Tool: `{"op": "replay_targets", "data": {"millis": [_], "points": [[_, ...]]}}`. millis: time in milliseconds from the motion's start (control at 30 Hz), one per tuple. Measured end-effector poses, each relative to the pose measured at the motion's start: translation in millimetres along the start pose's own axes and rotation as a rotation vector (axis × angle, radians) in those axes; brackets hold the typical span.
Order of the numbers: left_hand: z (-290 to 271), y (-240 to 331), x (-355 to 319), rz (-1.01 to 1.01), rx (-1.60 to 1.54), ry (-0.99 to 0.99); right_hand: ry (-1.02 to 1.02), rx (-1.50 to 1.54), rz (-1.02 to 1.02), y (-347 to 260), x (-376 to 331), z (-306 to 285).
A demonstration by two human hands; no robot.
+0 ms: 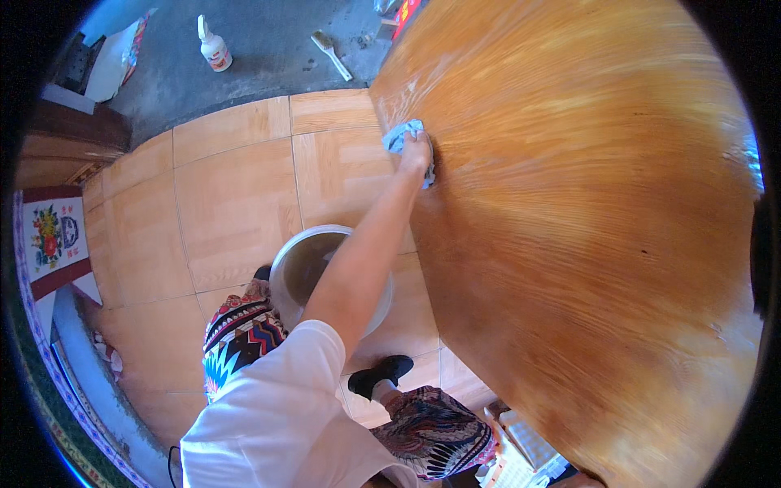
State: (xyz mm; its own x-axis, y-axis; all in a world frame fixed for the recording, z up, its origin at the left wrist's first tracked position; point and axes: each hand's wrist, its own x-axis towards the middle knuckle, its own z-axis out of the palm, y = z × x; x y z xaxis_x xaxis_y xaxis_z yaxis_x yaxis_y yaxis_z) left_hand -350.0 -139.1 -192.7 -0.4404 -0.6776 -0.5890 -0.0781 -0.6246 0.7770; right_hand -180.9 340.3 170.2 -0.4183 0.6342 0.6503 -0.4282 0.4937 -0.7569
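Observation:
My left hand (416, 154) is closed on a light blue cloth (400, 135). It presses the cloth against the left edge of a large, shiny, wood-grained panel (586, 187), where the surface looks wet and streaked. My bare left forearm reaches up and to the right from a white short sleeve. Below the forearm stands a round white bucket (307, 233), with murky liquid inside; my arm hides part of it. My right hand does not show.
Wood-look tiles (236, 207) cover the floor. A white bottle (215, 50) and a white-handled brush (332, 55) are on the grey floor beyond. My dark shoe (380, 375) is near the bucket. A pictured white box (57, 234) stands at left; papers (525, 455) lie lower right.

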Motion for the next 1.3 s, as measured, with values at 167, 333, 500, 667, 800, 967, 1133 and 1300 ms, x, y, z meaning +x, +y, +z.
{"op": "replay_targets", "data": {"millis": [167, 333, 500, 667, 800, 967, 1133, 1300], "points": [[21.8, 44.6, -85.4, 0.338, 0.008, -0.107, 0.002, -0.001, -0.001, -5.9, -3.7, -6.0], [37.2, 144.0, -241.4, 1.054, 0.249, -0.281, 0.0, -0.007, -0.013, -14.6, 8.7, 2.7], [40.0, 144.8, -212.0, 1.125, 0.212, -0.204, -0.016, 0.014, -0.036, -33.9, 42.1, 8.9], [35.0, 74.4, -101.7, 0.951, 0.154, 0.137, -0.065, 0.074, -0.026, -59.6, 90.4, 19.9], [20.5, 7.7, -46.5, 0.52, -0.017, 0.072, -0.013, 0.123, -0.018, -44.6, 108.6, 22.1], [36.6, 30.7, -170.2, 0.536, 0.111, -0.196, 0.033, 0.052, -0.043, -44.7, 99.2, 30.1], [38.0, 74.3, -258.7, 0.961, 0.221, -0.374, 0.056, 0.006, -0.045, -42.9, 86.9, 30.3], [26.2, 22.5, -160.0, 0.527, 0.059, -0.252, 0.013, 0.034, -0.08, -36.9, 99.6, 20.1]]}}
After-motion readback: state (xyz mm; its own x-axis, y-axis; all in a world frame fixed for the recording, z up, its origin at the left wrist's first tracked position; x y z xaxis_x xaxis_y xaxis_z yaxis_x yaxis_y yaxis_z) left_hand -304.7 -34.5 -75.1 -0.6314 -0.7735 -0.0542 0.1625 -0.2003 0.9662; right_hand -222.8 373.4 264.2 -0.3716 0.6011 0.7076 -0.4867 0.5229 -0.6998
